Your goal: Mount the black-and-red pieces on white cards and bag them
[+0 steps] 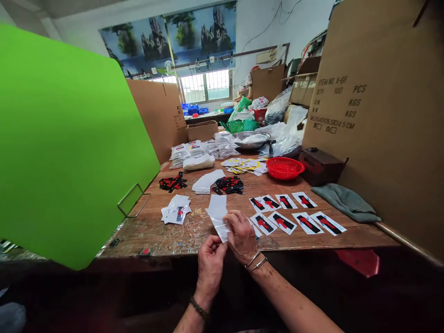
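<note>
Near the table's front edge, a thin, whitish, slightly shiny sheet (pixel 218 215) is held between my hands; whether it is paper or a plastic bag I cannot tell. My left hand (pixel 211 261) pinches its lower end between thumb and finger. The fingers of my right hand (pixel 242 233) are closed on its right side. Right of my hands, several white cards (pixel 284 222) lie in two rows, each with a black and red piece on it. To the left is a loose stack of white cards (pixel 171 209). Behind are black and red piles (pixel 227 185) and white sheets (pixel 208 180).
A red plastic basket (pixel 285 168) stands beside a dark box (pixel 322 165) and a grey-green cloth (pixel 347 203). Yellow and white cards (pixel 244 165) and filled clear bags (pixel 194 150) lie farther back. A green panel (pixel 69 138) and tall cardboard (pixel 378 115) flank the table.
</note>
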A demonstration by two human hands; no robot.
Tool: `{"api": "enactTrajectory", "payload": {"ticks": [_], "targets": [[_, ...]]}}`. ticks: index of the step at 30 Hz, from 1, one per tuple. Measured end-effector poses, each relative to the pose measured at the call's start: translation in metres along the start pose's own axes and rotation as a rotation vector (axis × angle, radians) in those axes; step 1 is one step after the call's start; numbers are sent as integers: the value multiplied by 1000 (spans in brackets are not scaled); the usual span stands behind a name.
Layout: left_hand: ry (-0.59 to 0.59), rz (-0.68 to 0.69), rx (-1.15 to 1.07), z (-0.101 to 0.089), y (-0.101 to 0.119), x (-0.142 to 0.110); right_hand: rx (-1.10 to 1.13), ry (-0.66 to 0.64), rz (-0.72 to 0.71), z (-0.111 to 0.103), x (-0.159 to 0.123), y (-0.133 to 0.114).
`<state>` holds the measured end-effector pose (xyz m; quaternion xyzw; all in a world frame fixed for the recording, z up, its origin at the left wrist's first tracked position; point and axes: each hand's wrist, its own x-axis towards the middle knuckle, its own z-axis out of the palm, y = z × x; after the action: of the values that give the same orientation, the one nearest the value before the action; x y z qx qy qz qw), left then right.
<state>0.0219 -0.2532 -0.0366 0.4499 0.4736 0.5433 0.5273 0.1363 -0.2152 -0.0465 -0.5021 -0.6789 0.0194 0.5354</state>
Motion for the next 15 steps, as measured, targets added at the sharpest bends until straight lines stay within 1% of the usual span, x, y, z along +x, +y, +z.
{"api": "enactTrajectory", "payload": {"ticks": [1,2,3,4,6,8,11,13,15], "targets": [[-102,-107,-187,0,5,-1,69,21,-3,-2,0,0],[-168,-202,-369,0,10,0,133,40,-15,-3,0,-1],[-187,-282,-528,0,16,3,182,52,-31,-4,-2,-4],[-166,-345,-652,0,21,6,211,54,-44,-4,-5,-8],[-68,-440,-797,2,27,13,211,51,-53,-2,-12,-18],[19,-495,-838,6,28,19,176,53,-24,1,-20,-25],[183,-463,-808,14,23,21,122,38,38,3,-30,-28],[269,-425,-755,19,19,21,121,-73,33,-5,-30,-22],[289,-421,-698,22,19,21,151,-235,4,-20,-21,-8]]}}
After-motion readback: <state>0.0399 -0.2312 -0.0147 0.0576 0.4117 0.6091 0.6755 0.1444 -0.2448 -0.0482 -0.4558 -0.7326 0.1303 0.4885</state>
